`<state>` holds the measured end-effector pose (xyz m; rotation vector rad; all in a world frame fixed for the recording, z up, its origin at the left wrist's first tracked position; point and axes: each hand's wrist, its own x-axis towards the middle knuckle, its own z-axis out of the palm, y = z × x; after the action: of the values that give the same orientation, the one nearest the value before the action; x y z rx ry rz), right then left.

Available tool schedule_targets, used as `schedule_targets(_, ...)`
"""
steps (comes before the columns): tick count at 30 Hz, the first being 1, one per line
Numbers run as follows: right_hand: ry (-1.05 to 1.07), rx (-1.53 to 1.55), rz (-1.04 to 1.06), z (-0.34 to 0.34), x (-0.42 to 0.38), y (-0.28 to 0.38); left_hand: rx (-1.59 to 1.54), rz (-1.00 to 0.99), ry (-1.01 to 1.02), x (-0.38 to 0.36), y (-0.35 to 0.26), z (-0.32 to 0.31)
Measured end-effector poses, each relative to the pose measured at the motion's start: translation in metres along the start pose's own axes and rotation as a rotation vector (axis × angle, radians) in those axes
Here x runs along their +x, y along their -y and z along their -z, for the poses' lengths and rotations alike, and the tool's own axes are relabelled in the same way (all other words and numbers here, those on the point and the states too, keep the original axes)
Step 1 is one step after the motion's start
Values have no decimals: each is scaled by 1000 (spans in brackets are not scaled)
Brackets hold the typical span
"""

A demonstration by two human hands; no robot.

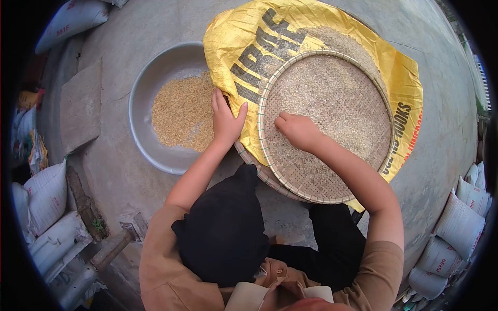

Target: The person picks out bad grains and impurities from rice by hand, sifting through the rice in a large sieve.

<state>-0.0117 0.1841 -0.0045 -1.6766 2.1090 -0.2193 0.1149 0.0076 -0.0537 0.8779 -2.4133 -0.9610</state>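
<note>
A round woven winnowing tray [340, 176] with a thin spread of pale grain lies on a yellow woven sack [228, 57]. Over the tray's left part, my right hand [297, 130] has its fingers curled together near the grain; what they pinch is hidden. My left hand [228, 120] grips the sack's left edge, thumb on top and fingers on the outer side. Beneath the sack, the rim of a second woven tray [270, 179] shows. Left of my left hand stands a wide metal basin [142, 124] holding golden unhusked grain [181, 111].
More pale grain [345, 41] lies on the sack behind the tray. Filled white sacks [459, 220] are piled at the right edge, with others [46, 197] at the left. A flat slab [81, 106] lies on the concrete floor [124, 31]. A pipe [111, 249] is at lower left.
</note>
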Motion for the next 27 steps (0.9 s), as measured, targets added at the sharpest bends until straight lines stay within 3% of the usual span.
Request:
schedule_targets(1, 0, 0, -1, 3, 4, 2, -6, 0, -1, 0, -1, 0)
schedule_targets(3, 12, 525, -13, 23, 14, 16, -12, -10, -2, 2, -1, 0)
schedule_targets(4, 12, 530, -17, 36, 16, 23, -16, -20, -4, 1, -1, 0)
schedule_targets(6, 69, 1343, 7, 72, 19, 39, -13, -19, 2, 0, 0, 0)
schedule_targets(10, -47, 1070, -130, 85, 19, 23, -29, -26, -10, 0, -1, 0)
schedule_targets(15, -72, 702, -309, 40, -11, -25, -47, -25, -2, 1, -1, 0)
schedule_targets(21, -34, 312, -226, 12, -42, -42, -36, -15, -3, 0, -1, 0)
schedule_targets(27, -45, 268, -282, 15, -63, -56, -48, -3, 3, 0, -4, 1)
